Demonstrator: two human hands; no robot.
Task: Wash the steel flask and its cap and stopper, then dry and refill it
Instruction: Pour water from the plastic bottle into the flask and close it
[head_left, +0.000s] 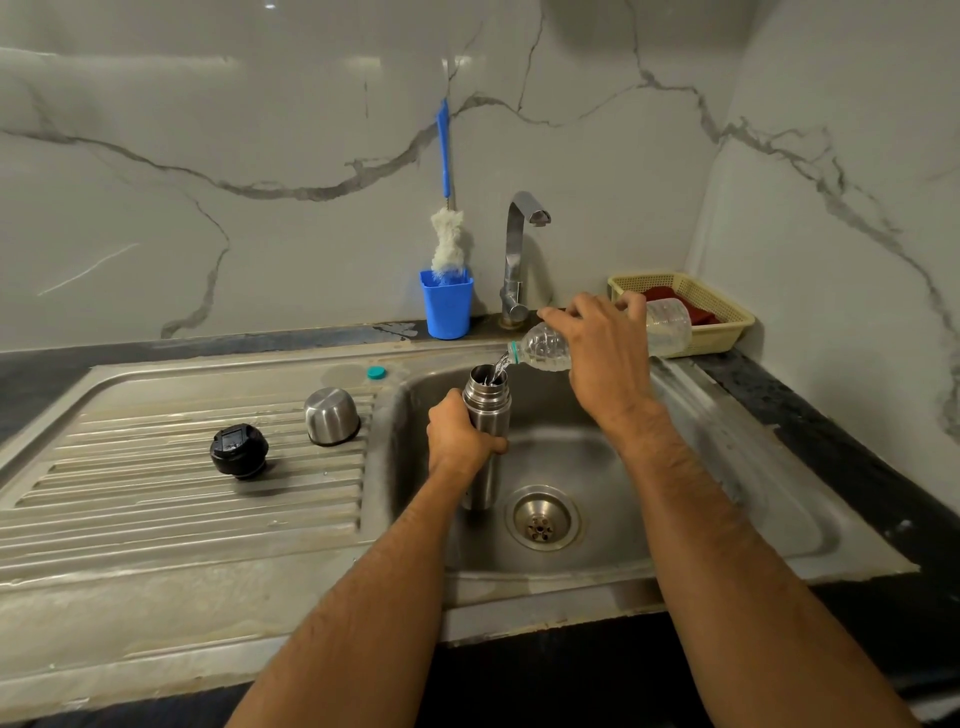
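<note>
My left hand (460, 439) grips the steel flask (485, 405) around its middle and holds it upright over the sink basin (675, 467). My right hand (602, 345) grips a clear plastic bottle (670, 327), tipped so that water streams from its mouth into the flask's open top. The steel cap (331, 415) stands upside down on the ribbed drainboard (156, 499). The black stopper (239, 449) sits to the cap's left. A small teal bottle lid (376, 372) lies near the basin's back left corner.
A blue cup (447, 306) holding a bottle brush (448, 234) stands by the wall, left of the tap (519, 249). A yellow basket (722, 317) with a red cloth sits behind the bottle. The drain (542, 517) lies just right of the flask's base.
</note>
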